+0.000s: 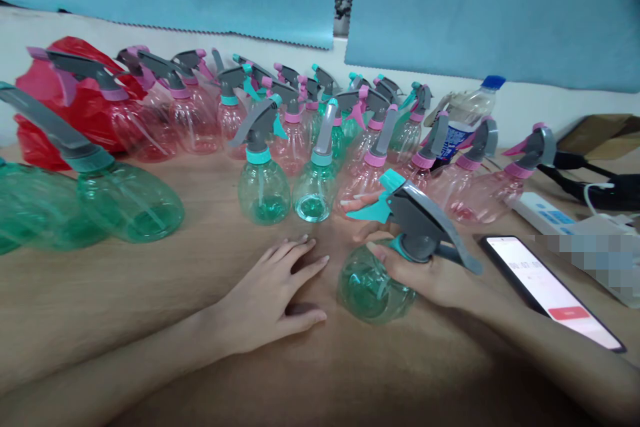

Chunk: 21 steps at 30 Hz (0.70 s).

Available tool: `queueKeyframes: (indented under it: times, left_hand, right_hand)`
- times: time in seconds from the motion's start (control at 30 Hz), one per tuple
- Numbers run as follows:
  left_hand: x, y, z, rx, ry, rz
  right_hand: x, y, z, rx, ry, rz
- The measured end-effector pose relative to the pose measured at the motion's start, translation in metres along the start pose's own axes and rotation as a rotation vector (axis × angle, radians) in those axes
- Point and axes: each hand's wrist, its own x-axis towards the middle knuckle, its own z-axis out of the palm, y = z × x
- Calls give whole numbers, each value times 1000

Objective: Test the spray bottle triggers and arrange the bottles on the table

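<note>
My right hand (pixel 415 270) grips a green spray bottle (pixel 370 287) round its neck, just under the grey head with its teal nozzle and trigger. The bottle leans a little, and some of my fingers are hidden behind it. My left hand (pixel 280 287) lies flat on the table, fingers stretched out and holding nothing, a short way left of that bottle. Beyond my hands stand two more green spray bottles, one with its grey head turned sideways (pixel 264 190) and one seen end-on (pixel 316 190).
Several pink and green spray bottles (pixel 195 123) line the back of the wooden table (pixel 200 280). Larger green bottles (pixel 130 203) stand at left, before a red plastic bag (pixel 30 107). At right lie a lit phone (pixel 545 287), a power strip (pixel 550 213) and a blue-capped bottle (pixel 475 107).
</note>
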Motion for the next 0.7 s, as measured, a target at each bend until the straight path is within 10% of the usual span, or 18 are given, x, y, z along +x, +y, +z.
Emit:
queueKeyframes:
  times: [0.7]
  left_hand:
    - [1, 1, 0, -1, 0, -6]
  right_hand:
    - [0, 0, 0, 56, -23, 33]
